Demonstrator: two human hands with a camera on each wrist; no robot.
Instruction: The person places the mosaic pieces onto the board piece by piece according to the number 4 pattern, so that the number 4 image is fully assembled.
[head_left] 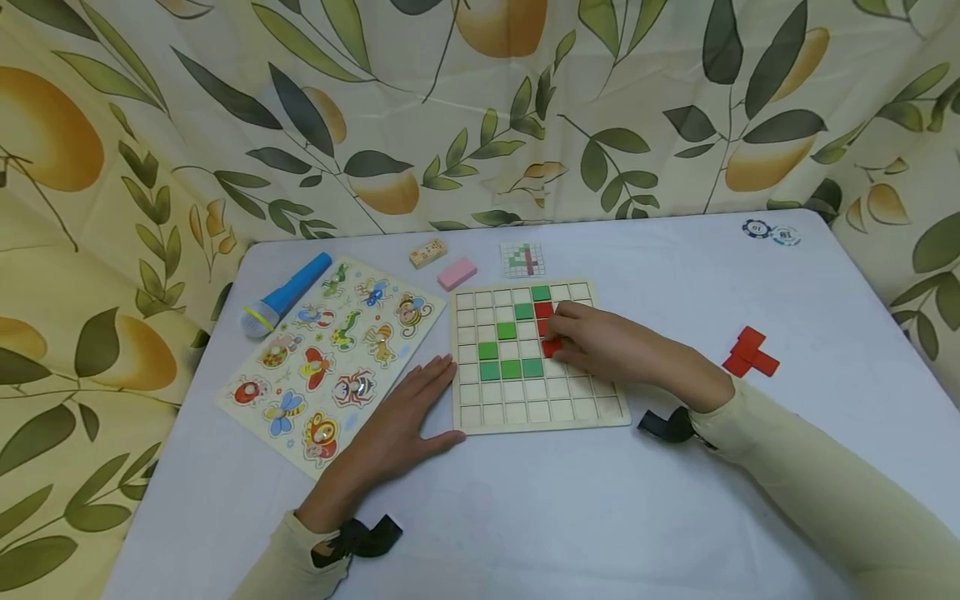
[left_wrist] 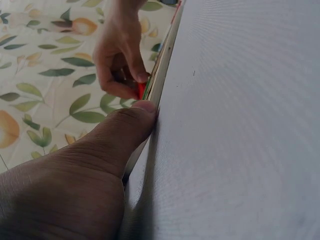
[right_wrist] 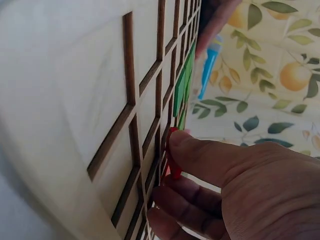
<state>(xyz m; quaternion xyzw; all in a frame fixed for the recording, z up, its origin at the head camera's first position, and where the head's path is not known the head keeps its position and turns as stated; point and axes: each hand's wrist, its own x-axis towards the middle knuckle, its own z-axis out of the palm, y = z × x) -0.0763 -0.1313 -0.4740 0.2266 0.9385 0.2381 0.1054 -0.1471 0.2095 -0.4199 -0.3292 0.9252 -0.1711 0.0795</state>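
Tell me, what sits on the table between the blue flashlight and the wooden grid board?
In the head view, the insect puzzle sheet lies between the blue flashlight and the grid board. The left hand rests flat at the sheet's near corner.

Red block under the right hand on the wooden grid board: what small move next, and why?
Probably press the red block flat into its squares, then let go. The right hand pinches it against the wooden grid board, and the right wrist view shows its edge raised above the grid. The left hand braces the board's left edge.
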